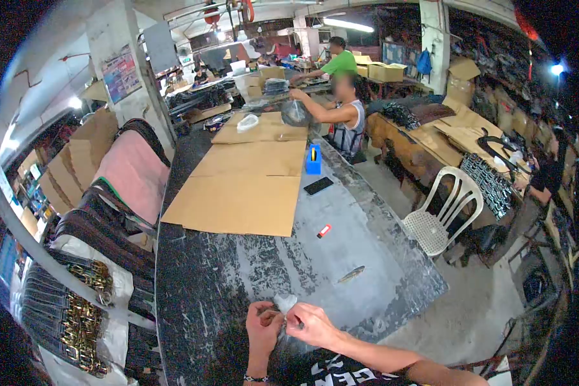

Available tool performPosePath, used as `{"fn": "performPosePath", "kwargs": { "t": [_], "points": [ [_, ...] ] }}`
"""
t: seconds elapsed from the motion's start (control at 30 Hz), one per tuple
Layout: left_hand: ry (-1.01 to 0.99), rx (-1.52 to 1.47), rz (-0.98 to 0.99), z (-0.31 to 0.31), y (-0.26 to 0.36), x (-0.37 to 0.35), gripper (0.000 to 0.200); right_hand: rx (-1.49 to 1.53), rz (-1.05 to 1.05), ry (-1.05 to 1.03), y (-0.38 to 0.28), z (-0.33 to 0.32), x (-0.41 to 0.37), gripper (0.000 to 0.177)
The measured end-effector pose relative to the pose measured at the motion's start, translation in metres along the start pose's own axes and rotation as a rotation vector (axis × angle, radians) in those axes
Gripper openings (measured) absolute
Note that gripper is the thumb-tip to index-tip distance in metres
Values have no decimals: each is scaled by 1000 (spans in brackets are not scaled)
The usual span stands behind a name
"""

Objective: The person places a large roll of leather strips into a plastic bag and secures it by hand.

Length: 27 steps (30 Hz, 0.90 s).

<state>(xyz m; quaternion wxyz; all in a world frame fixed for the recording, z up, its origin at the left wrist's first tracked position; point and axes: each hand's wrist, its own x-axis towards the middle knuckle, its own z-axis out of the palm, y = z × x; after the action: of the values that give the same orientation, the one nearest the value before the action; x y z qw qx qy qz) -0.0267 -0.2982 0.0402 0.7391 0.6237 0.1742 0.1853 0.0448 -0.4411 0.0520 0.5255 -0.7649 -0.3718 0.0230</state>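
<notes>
Currently, at the near edge of the worktable [238, 276], the left hand [264, 326] and right hand [314, 325] both pinch a small whitish plastic piece [285, 302]; seemingly teasing it open, which needs gentle parting.

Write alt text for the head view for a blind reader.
The left hand and right hand pinch a small clear plastic piece over a worn dark table. Beyond lie cardboard sheets, a phone and a small red object; another person works at the far end.
</notes>
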Motion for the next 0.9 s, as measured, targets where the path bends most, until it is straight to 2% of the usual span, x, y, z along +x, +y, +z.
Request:
{"fn": "performPosePath", "kwargs": {
  "t": [0.03, 0.07, 0.1, 0.13, 0.2, 0.23, 0.3, 0.4, 0.53, 0.7, 0.83, 0.9],
  "points": [
    [5, 0, 3, -2, 1, 0, 28, 35, -153, 60, 5, 3, 1, 16],
    [-50, 278, 169, -4, 2, -1, 27, 38, -158, 57, 7, 5, 0, 16],
    [-104, 557, 332, -6, 4, -2, 26, 141, -77, 46, 9, 7, 0, 20],
    [-98, 561, 334, -9, 8, -2, 26, 244, 4, 35, 10, 9, 0, 24],
    [-69, 803, 606, -10, 17, 1, 20, 229, 77, 3, 12, 11, 6, 25],
    [-67, 803, 605, -9, 17, -3, 20, 211, 158, -27, 12, 11, 7, 26],
    [-93, 589, 298, -5, 13, -10, 25, 241, 198, -82, 3, 3, 15, 26],
    [-100, 553, 235, -6, 11, -10, 28, 251, 226, -142, 1, -2, 23, 26],
    [-111, 462, 250, -14, -4, -2, 29, 177, 126, -161, -3, -8, 30, 27],
    [-127, 331, 235, -10, 0, -5, 28, 291, 192, -270, 26, 0, 32, 27],
    [-71, 330, 259, -10, -3, -3, 26, 458, 207, -308, 32, 7, 28, 24],
    [-26, 464, 279, -8, 5, -7, 26, 502, 212, -314, 33, 8, 25, 24]
  ]
}}
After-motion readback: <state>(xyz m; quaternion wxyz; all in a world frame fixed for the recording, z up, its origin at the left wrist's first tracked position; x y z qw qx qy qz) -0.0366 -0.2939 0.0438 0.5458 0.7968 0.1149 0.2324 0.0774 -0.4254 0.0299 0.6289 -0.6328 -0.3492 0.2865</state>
